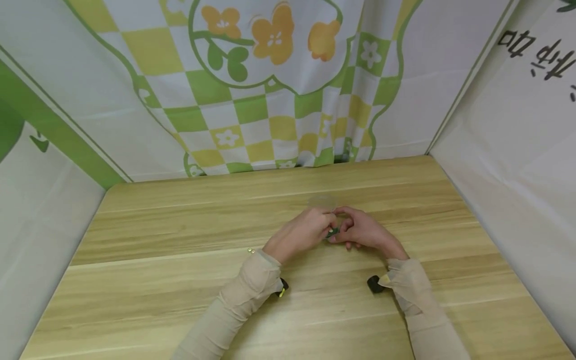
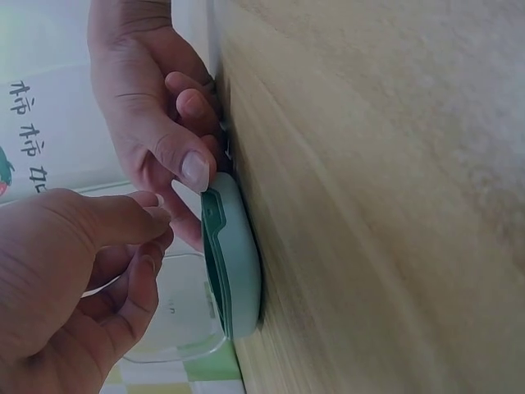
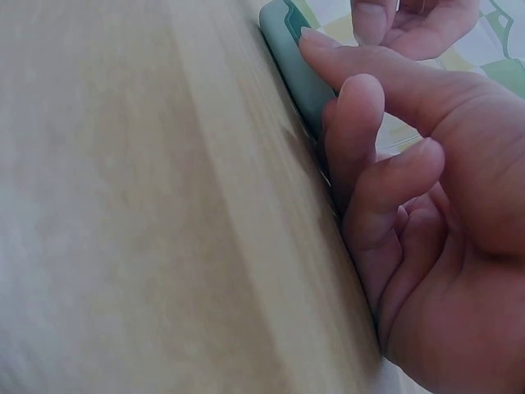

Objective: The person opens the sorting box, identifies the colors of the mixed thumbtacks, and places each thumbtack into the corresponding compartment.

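Observation:
A small pale green case [image 2: 239, 263] with a darker green inner rim stands on the table, its clear lid [image 2: 176, 312] raised behind it. My right hand [image 1: 365, 231] holds the near end of the case, thumb on the rim; its other fingers curl beside the case, close to the tabletop. Over the case my left hand [image 1: 310, 227] has its fingers curled and the thumb against the fingertips; nothing shows between them. In the head view a tiny gold spot [image 1: 330, 230] shows at the case, under the left fingers. The case's inside is mostly hidden.
Small gold pieces [image 1: 251, 250] lie on the wooden table [image 1: 157, 295], just left of the left wrist. A patterned curtain [image 1: 270, 110] hangs behind the far edge. White printed panels [image 1: 508, 125] stand at both sides. Black wrist devices [image 1: 374, 284] hang under the sleeves.

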The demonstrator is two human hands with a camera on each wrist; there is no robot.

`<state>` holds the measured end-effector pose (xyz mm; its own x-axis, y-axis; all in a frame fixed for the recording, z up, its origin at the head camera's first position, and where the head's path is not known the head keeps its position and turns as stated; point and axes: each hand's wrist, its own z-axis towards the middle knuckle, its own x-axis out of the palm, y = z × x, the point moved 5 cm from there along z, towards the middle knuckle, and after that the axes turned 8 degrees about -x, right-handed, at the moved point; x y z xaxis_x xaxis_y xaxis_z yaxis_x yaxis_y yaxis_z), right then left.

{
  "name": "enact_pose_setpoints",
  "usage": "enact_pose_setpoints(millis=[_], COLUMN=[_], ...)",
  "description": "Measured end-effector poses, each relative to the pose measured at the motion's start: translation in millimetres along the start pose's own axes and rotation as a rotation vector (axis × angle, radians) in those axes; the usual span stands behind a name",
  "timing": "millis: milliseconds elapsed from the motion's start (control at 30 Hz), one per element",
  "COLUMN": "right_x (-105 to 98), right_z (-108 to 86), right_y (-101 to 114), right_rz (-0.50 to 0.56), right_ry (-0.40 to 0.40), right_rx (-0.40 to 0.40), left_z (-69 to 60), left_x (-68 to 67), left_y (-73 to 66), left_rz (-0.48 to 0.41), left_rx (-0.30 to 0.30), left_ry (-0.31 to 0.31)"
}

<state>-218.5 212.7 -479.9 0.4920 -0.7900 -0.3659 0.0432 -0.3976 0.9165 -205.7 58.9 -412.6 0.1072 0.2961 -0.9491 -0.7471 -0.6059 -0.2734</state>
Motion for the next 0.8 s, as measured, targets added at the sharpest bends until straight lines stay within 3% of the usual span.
enact_pose_setpoints(millis=[133,333,533,800], right_x=[0,3,3,0], right_z=[-0.4,-0.6,0.6,-0.7], right_y=[0,-1,1,1], right_rz=[0.004,-0.006,-0.035,-0.054], right_ry=[0.003,0.007,0.002,-0.007], right_rx=[0.001,0.007,0.003,-0.003], left_z=[-1.4,-8.4,-24.4,-60.3], left_x=[1.0,-5.6,-30.6,-56.7], left_y=[3.0,19.3,42.6,67.6], left_rz=[0.0,-0.058,-0.11,-0.115], left_rx=[-0.023,-0.151,-0.213,-0.315], left_ry=[0.032,0.109,0.071,0.038])
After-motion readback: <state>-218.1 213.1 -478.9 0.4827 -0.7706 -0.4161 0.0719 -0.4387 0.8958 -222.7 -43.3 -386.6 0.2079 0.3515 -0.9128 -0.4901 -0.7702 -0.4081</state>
